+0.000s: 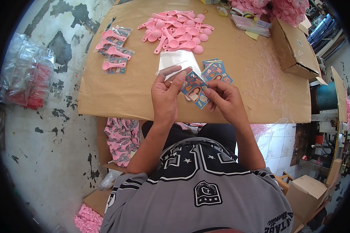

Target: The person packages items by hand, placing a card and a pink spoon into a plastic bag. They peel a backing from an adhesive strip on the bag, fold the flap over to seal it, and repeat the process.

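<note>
My left hand [167, 93] and my right hand [227, 97] hold a blue printed card [194, 90] between them, tilted above the table's near part. The left thumb and fingers close on its upper left edge, with a shiny clear film by the fingertips. My right thumb and fingers pinch its right side. Just beyond lies a stack of white, glossy plastic bags [177, 59], partly covered by the left fingers. More blue cards [217, 72] lie fanned beside the right hand. A heap of pink scoops [175, 31] lies further back.
On the left of the brown-covered table [136, 93] are bagged cards with pink scoops [114, 58]. A cardboard box [293, 48] stands at the right edge, near loose plastic strands. Below the table, another box holds packed pink scoops [122, 141].
</note>
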Demonstrator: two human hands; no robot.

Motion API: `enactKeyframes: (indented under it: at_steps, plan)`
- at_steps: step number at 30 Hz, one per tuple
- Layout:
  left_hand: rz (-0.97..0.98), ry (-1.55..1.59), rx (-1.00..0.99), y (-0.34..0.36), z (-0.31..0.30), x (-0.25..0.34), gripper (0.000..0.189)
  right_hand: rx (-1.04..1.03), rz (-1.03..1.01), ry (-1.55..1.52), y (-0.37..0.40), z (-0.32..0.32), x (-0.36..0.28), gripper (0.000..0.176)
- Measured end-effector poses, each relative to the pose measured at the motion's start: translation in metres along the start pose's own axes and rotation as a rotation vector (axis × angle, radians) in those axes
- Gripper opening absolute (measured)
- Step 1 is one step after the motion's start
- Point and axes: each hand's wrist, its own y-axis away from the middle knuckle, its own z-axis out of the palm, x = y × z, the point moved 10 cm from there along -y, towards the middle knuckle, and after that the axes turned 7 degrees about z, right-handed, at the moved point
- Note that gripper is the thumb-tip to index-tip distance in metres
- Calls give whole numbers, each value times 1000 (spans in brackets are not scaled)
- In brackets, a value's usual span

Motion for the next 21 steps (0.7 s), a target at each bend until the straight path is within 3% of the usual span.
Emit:
enactKeyframes:
  at_steps: [5,8,21]
  plan:
    - [-24,67,19,1,1,-7,33,85,-107,-188,-4,-1,-12,26]
    - [-15,77,48,1,4,-4,34,99,-66,-248,-4,-8,2,22]
    - [-26,-32,-50,17,25,-16,32,180,-166,-320,-9,8,1,21]
